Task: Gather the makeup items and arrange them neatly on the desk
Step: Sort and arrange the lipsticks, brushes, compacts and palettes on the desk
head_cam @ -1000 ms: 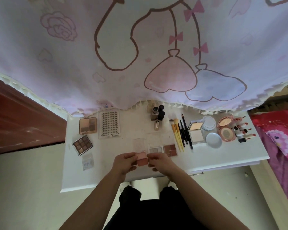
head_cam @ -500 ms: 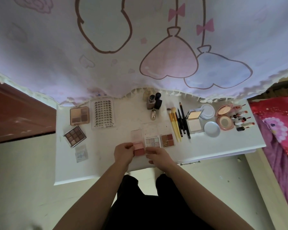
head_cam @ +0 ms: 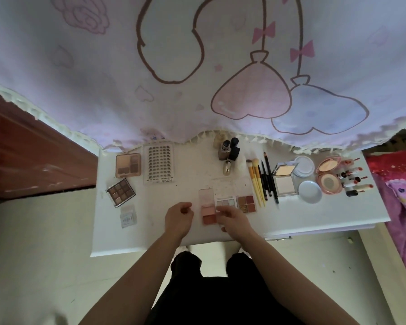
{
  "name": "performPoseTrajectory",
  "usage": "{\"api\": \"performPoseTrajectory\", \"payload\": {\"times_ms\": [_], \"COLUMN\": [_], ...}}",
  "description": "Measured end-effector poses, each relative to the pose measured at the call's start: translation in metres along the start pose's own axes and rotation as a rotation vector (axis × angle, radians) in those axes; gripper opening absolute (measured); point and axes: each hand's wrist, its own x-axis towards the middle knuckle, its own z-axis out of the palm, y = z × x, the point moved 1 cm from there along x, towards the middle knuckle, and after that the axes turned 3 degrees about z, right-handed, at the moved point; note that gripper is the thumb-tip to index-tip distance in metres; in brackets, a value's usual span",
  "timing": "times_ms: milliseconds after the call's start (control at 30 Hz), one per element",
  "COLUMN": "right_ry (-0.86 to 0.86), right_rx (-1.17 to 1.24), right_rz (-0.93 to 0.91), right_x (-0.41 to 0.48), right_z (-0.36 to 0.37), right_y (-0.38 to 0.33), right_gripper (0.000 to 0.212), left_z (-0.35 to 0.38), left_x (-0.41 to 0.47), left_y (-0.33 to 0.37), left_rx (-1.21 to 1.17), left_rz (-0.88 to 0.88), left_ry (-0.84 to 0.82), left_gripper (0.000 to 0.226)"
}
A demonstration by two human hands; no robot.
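blush palette (head_cam: 208,211) nr desk (head_cam: 150,231) front edge

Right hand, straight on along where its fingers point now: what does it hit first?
The open pink blush palette: the right hand aims its fingers forward-left at the palette's right edge, possibly touching it; depth is unclear.

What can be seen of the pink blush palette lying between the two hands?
The pink blush palette is a small narrow rectangular case, plastic by its look, lying flat and open on the white desk near the front edge. Its translucent lid points away from the person; the base holds a lighter pink pan and a darker rosy one nearest the person. Fingers of the right hand seem to touch its right side, though blur leaves that unsure; the left hand is apart from it.
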Motion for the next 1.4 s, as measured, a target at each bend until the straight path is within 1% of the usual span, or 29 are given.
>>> {"api": "performPoseTrajectory", "payload": {"times_ms": [100, 167, 267, 400, 467, 600, 700, 800, 867, 933, 1000, 1100, 1167, 1233, 1267, 1333, 1400], "right_ry": [0.025, 0.015, -0.011, -0.087, -0.138, -0.177, -0.141, -0.070, -0.018, 0.040, 0.109, 0.177, 0.150, 0.111, 0.092, 0.023, -0.081], "right_rx": [-0.103, -0.148, -0.243, -0.386, -0.512, -0.699, -0.793, -0.794, -0.847, -0.926, -0.962, -0.929, -0.877, -0.733, -0.615, -0.392, -0.275], "right_rz": [-0.078, -0.125, -0.198, -0.253, -0.304, -0.388, -0.453, -0.486, -0.498, -0.521, -0.533, -0.534, -0.517, -0.459, -0.410, -0.317, -0.302], "right_x": [0.003, 0.003, 0.009, 0.012, 0.012, 0.016, 0.025, 0.031, 0.037, 0.040, 0.041, 0.039, 0.037, 0.032, 0.029, 0.023, 0.016], "right_z": [0.012, 0.025, 0.053, 0.097, 0.119, 0.160, 0.190, 0.215, 0.236, 0.252, 0.262, 0.268, 0.266, 0.261, 0.256, 0.243, 0.228], "right_y": [-0.018, -0.031, -0.046, -0.066, -0.075, -0.097, -0.117, -0.131, -0.137, -0.139, -0.139, -0.137, -0.138, -0.141, -0.143, -0.147, -0.149], "right_gripper": [0.032, 0.026, 0.030, 0.034, 0.040, 0.048, 0.050, 0.051, 0.061, 0.077, 0.082, 0.070, 0.066, 0.062, 0.058, 0.049, 0.043], "left_z": [-0.030, -0.052, -0.085, -0.123, -0.140, -0.168, -0.188, -0.201, -0.208, -0.211, -0.214, -0.217, -0.219, -0.221, -0.222, -0.226, -0.231], "left_x": [-0.001, 0.000, 0.000, 0.002, 0.006, 0.019, 0.032, 0.037, 0.039, 0.040, 0.041, 0.041, 0.042, 0.045, 0.048, 0.052, 0.054], "left_y": [-0.007, -0.019, -0.038, -0.066, -0.079, -0.096, -0.104, -0.104, -0.106, -0.107, -0.109, -0.110, -0.109, -0.108, -0.105, -0.093, -0.075], "left_rx": [0.085, 0.103, 0.111, 0.041, 0.044, 0.078, 0.081, 0.057, 0.033, 0.031, 0.024, 0.010, -0.014, -0.085, -0.173, -0.449, -0.661], "left_rz": [0.038, 0.022, -0.038, -0.123, -0.141, -0.090, -0.065, -0.077, -0.076, -0.056, -0.053, -0.080, -0.095, -0.112, -0.126, -0.166, -0.153], "left_ry": [0.066, 0.113, 0.218, 0.342, 0.360, 0.322, 0.313, 0.307, 0.305, 0.306, 0.306, 0.294, 0.283, 0.266, 0.250, 0.182, 0.076], "left_gripper": [0.028, 0.029, 0.031, 0.035, 0.042, 0.057, 0.058, 0.058, 0.058, 0.057, 0.056, 0.057, 0.058, 0.054, 0.048, 0.035, 0.030]}}
